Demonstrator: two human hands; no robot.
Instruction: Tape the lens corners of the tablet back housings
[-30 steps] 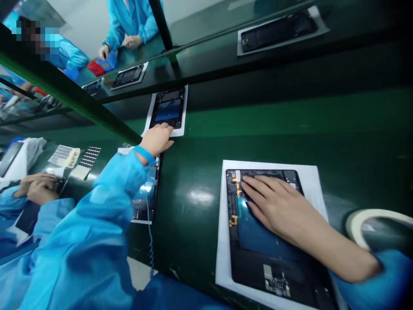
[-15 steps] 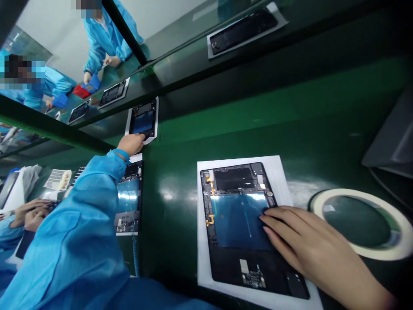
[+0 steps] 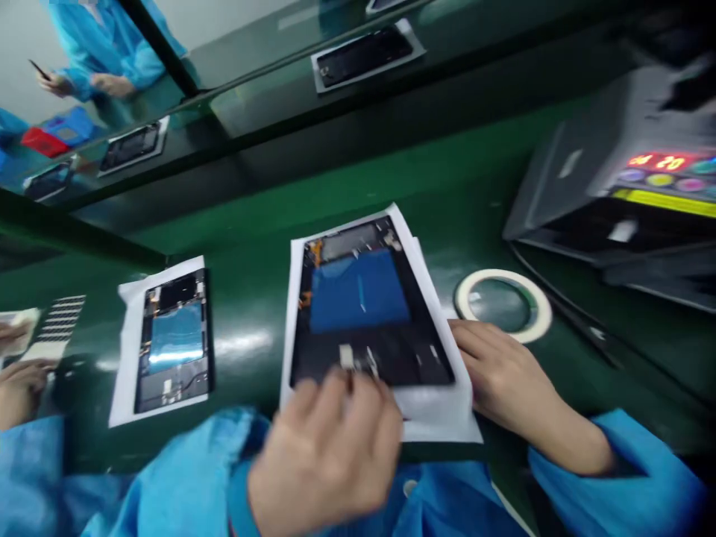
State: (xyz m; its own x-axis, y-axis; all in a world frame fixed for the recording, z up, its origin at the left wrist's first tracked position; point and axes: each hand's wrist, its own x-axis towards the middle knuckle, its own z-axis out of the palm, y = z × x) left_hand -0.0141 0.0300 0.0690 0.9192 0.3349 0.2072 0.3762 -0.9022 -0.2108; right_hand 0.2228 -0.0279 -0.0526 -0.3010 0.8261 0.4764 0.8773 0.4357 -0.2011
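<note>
An opened tablet (image 3: 363, 291), with a blue film over its battery area and orange flex cables, rests on a white paper sheet (image 3: 441, 414) before me. Another sheet edge shows beneath, so it looks stacked; what lies between is hidden. My left hand (image 3: 330, 447), somewhat blurred, curls its fingers over the tablet's lower edge. At the right edge of the paper is my right hand (image 3: 503, 380), fingers closed on the sheet, tips partly hidden. A second opened tablet (image 3: 173, 343) lies on paper to the left.
A tape roll (image 3: 503, 302) lies beside my right hand, near a cable. Behind it stands a grey machine (image 3: 593, 171) with a red display. More tablets (image 3: 363, 56) line the raised shelf. Co-workers' hands (image 3: 22, 384) are at far left and across the bench.
My left hand has come back from the far tablet to the front one; the far tablet has left its place. My right hand moved from the tablet's face to the paper edge. The view turned right.
</note>
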